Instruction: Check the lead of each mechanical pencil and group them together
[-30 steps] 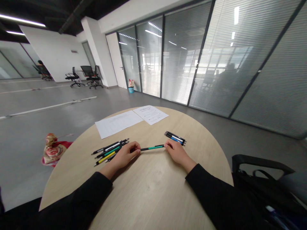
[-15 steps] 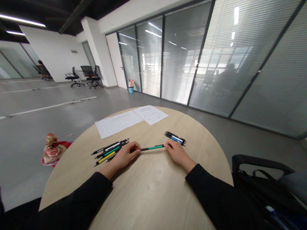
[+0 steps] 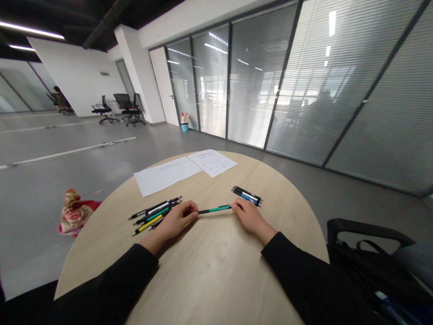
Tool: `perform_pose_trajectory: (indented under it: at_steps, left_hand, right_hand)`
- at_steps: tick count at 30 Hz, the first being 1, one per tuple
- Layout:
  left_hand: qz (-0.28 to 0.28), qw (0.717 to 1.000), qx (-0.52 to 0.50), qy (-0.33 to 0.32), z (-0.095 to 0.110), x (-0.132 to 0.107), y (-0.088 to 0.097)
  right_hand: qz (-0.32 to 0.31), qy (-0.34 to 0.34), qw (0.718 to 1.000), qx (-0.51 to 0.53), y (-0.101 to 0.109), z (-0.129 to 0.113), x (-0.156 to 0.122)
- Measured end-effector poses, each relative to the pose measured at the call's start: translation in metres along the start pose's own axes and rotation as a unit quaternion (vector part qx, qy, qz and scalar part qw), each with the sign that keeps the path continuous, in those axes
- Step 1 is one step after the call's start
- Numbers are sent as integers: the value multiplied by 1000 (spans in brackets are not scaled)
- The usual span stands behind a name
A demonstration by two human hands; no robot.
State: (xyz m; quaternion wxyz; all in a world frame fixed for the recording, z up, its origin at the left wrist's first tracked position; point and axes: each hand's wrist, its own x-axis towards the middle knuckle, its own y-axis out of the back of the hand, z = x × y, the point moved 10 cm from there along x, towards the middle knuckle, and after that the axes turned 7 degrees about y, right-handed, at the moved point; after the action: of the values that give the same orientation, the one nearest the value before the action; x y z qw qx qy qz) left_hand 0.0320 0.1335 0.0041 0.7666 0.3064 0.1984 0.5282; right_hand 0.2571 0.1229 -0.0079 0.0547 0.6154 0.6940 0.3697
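A green and black pen (image 3: 215, 209) stretches sideways between my two hands, just over the table. My left hand (image 3: 179, 219) pinches its black end, and my right hand (image 3: 247, 215) pinches the other end, near the clip. Partly under and beside my left hand lies a group of several pens, among them a yellow pen (image 3: 149, 224), a green one and black ones. Right behind my right hand, a smaller row of pens (image 3: 247, 193) in black, white and blue lies side by side.
Two printed sheets (image 3: 169, 174) lie at the far side of the round wooden table (image 3: 216, 280). A black chair (image 3: 368, 230) with a bag stands close on the right. A red and beige bag (image 3: 76, 212) is on the floor at left.
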Motion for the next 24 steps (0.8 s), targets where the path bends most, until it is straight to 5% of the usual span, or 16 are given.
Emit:
perform_pose_trajectory:
  at_steps: [24]
  left_hand:
    - [0,1000,-8,-1,-3,1,0]
  right_hand:
    - [1,-7,1000,6,1,0,0]
